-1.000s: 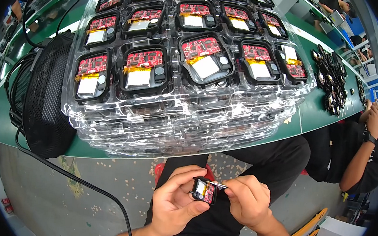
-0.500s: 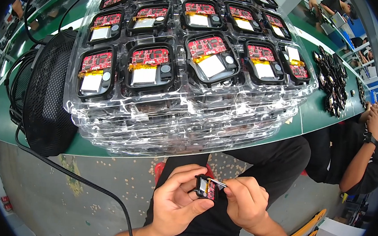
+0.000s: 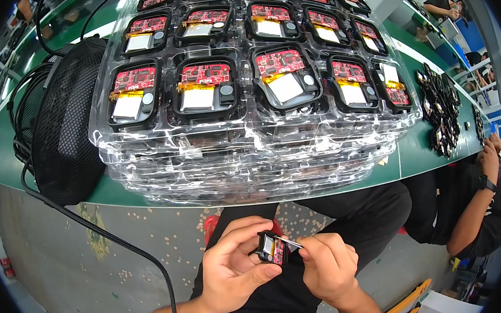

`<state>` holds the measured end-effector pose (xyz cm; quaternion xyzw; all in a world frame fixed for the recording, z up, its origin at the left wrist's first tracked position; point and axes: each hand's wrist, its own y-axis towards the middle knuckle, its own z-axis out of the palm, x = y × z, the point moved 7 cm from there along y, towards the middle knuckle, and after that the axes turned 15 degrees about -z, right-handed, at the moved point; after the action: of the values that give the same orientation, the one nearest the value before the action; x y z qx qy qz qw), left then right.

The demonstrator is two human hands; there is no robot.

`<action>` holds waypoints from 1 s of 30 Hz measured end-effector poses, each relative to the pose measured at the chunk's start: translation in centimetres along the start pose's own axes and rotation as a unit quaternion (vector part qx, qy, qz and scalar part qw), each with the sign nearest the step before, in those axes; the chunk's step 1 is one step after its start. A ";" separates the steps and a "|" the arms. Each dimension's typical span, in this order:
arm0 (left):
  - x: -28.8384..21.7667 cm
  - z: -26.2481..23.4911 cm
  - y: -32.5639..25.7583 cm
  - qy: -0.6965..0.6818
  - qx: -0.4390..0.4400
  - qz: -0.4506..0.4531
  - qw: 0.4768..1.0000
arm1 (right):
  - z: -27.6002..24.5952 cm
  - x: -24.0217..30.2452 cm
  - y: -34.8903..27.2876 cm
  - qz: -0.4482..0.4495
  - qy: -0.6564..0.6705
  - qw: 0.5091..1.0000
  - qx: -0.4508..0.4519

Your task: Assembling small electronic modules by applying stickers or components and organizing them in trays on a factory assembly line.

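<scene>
Mesh bag [image 3: 66,122]: a black mesh pouch is lying at 9 o'clock on the green workbench [image 3: 424,151], with black cables [image 3: 95,226] trailing off it toward 7 o'clock.
Tray stack [image 3: 245,150]: clear blister trays are standing piled at 12 o'clock, each pocket holding a red circuit board with a pale battery pack; nothing here is shifting against a second ago.
Left hand [image 3: 232,268]: it is cradling the small black module [image 3: 271,248] over the lap at 6 o'clock, thumb and curled fingers pinching its case from both sides.
Small black module: it is being held a little more upright than a second ago, its red board edge facing the right hand.
Right hand [image 3: 327,267]: fingers are pressed together around a thin metal tool [image 3: 292,242], its tip now touching the module's edge; it looks as if fine work on the board is getting under way.
Loose parts [image 3: 445,114]: dark small pieces are lying at 2 o'clock.
Co-worker's arm [image 3: 475,206]: someone is sitting at 3 o'clock.
</scene>
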<state>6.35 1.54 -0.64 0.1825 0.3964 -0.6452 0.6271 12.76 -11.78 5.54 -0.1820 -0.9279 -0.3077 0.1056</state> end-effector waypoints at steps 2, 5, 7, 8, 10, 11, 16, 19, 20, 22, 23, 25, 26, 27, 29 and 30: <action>0.0 0.0 0.0 0.005 0.001 0.002 1.000 | 0.0 -0.1 0.2 0.000 0.005 1.000 0.008; 0.0 0.0 -0.1 0.010 0.003 0.004 1.000 | 0.1 -0.1 0.3 -0.001 0.014 1.000 0.016; 0.1 0.0 0.1 0.010 0.004 0.001 1.000 | 0.2 -0.2 0.3 0.000 0.017 1.000 0.018; 0.1 0.0 0.1 0.013 0.004 0.003 1.000 | 0.2 -0.2 0.2 0.003 0.013 1.000 0.019; 0.1 0.1 0.1 0.016 0.005 0.006 1.000 | 0.3 0.0 0.1 0.006 0.008 1.000 0.020; 0.1 0.1 0.0 0.009 0.001 0.003 1.000 | 0.3 0.1 0.0 0.011 0.002 1.000 0.015; 0.6 0.1 -0.1 -0.017 -0.013 0.004 1.000 | 0.5 0.4 -0.1 0.024 -0.007 1.000 0.000; 0.7 0.1 -0.1 -0.016 -0.021 0.010 1.000 | 0.5 0.3 -0.2 0.020 -0.016 1.000 0.009; 0.5 0.2 0.0 -0.007 -0.022 0.018 1.000 | 0.4 0.2 -0.2 0.020 -0.016 1.000 0.009; 0.2 0.5 0.0 0.001 -0.020 0.024 1.000 | 0.4 0.2 0.0 0.010 -0.021 0.999 0.031; 0.2 0.4 0.0 -0.002 -0.050 0.001 0.999 | 0.4 0.2 0.0 0.010 -0.022 0.999 0.031; 0.5 -0.1 0.1 -0.006 -0.079 -0.019 0.997 | 0.7 0.1 0.1 0.016 0.001 0.999 0.043; 0.2 -0.1 0.1 0.010 -0.042 0.013 0.999 | 0.5 0.0 0.2 0.014 0.000 0.999 0.043; -0.1 0.2 0.0 0.026 -0.004 0.049 0.998 | 0.3 -0.5 0.3 0.029 0.040 0.998 0.042; -1.2 0.6 -0.5 0.072 0.000 0.094 0.993 | -0.5 -0.7 0.8 0.035 0.076 0.996 0.039; -1.6 0.3 -0.9 0.165 -0.029 0.137 0.976 | -1.1 -1.1 0.8 0.082 0.136 0.987 0.007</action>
<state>5.78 2.25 0.95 0.3207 0.4845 -0.5020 0.6406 14.22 -12.18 6.52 -0.2129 -0.8892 -0.3133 0.2566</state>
